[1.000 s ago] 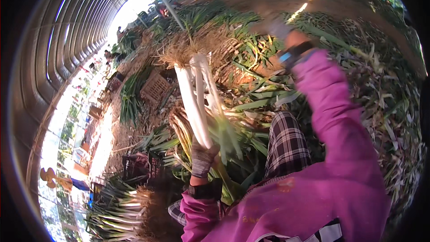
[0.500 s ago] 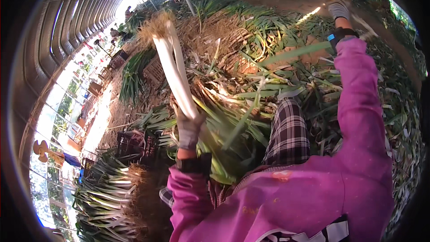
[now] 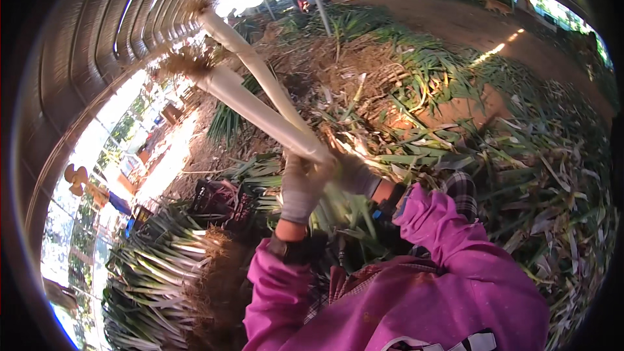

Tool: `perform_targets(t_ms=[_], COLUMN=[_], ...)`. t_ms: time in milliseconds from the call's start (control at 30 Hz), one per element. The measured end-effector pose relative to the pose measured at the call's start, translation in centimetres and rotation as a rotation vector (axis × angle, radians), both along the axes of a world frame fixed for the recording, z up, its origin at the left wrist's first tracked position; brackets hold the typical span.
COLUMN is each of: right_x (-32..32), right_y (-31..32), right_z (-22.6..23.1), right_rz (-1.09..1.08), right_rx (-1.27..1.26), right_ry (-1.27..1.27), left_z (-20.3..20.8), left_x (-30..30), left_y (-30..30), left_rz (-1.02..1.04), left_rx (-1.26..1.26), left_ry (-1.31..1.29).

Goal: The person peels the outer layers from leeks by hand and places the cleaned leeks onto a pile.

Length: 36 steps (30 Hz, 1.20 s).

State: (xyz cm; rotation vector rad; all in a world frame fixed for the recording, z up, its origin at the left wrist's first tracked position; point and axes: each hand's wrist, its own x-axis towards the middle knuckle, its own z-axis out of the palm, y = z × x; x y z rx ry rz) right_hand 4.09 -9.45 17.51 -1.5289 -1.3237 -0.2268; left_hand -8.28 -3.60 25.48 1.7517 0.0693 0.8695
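Observation:
Two long leeks (image 3: 257, 112) with thick white stems and brown, shaggy roots slant up to the left. My gloved left hand (image 3: 301, 188) is closed around them where white turns to green, and their leaves (image 3: 351, 218) hang below toward my lap. Right beside it, touching or nearly touching the stems, is my gloved right hand (image 3: 356, 174). Motion smears its fingers and the stems partly hide them, so I cannot tell its grip. A pile of leeks (image 3: 159, 266) lies at the lower left, roots toward me.
Dark plastic crates (image 3: 218, 200) stand beyond the leek pile. Loose cut leaves (image 3: 539, 156) cover the ground at right and ahead. A heap of root trimmings (image 3: 364, 65) lies farther off. A metal post (image 3: 316, 0) rises at the back, and a dog (image 3: 497, 5) is on the bare soil.
My right hand has come from far out at the upper right, where a green leaf trailed near it, in beside my left hand. The leeks have tilted left and their root ends have spread apart.

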Motion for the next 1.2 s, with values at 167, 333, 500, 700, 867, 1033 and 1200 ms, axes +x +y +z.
perform_targets(t_ms=[167,333,500,700,867,1033,1200], right_x=[4.6,4.2,7.1,8.4,-3.0,-15.2,-13.0], right_y=[-2.5,-6.2,-10.2,-4.9,7.3,13.3,11.6], right_z=[3.0,3.6,2.8,6.8,20.5,24.4,16.6], right_rz=[-0.305,-0.498,-0.513,-0.269,-0.345,0.069,0.296], right_rx=[-0.238,-0.588,-0.454,-0.245,0.129,0.139,0.180], right_ry=[-0.240,-0.617,-0.804,-1.004,-1.480,-1.132,-0.899], left_z=[6.7,5.1,-4.5,-13.9,-10.9,-1.6,-5.9], left_x=[-6.9,-7.5,-7.4,-9.8,-13.7,-21.3,-43.4], left_y=[-1.5,4.9,7.3,-1.1,-0.1,10.8,31.7], left_rz=[0.514,0.588,-0.323,-0.277,0.237,0.456,1.473], left_rx=[1.405,1.417,0.607,-0.655,-0.176,-0.520,0.023], left_ry=[0.015,0.786,0.930,0.364,-0.191,-0.348,0.080])
